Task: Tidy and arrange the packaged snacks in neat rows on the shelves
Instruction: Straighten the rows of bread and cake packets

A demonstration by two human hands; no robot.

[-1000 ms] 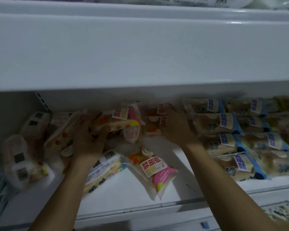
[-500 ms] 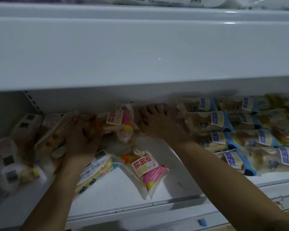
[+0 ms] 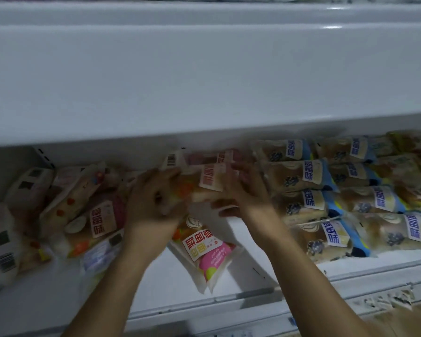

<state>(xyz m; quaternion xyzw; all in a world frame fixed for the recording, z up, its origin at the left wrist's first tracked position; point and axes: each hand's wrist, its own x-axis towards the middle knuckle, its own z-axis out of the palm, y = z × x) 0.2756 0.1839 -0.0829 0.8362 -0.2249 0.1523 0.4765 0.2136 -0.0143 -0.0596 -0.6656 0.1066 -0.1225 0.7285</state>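
**shelfnoob:** ok what's going on here, both hands are in the same spot?

**stockguy42:** yeah, left hand (image 3: 153, 203) and right hand (image 3: 249, 193) are on either side of one pink-and-orange snack pack (image 3: 204, 183), up near the back of the white shelf (image 3: 229, 271). Looks like they're squaring it up between the palms so it sits in line. Left fingers look curled round its end, though it's blurry. Right hand I honestly cannot tell: fingers seem spread against the wrapper, thumb tucked under, so gripping or just pushing, who knows.

**shelfnoob:** why there tho

**stockguy42:** my guess is it's the gap right beside the blue-label packs (image 3: 306, 176), which already lie in tidy stacked rows on the right. Makes sense to start the pink row butted up against them.

**shelfnoob:** and the rest?

**stockguy42:** still a mess. A loose pink pack (image 3: 204, 249) lies skewed toward the front edge, just below the hands (label upside down to us). On the left a heap of packs (image 3: 83, 210) leans every which way, some barcode side up. So I'd say early-to-middle of the job. Wrappers look soft and slippery, easy to knock the pile sliding.
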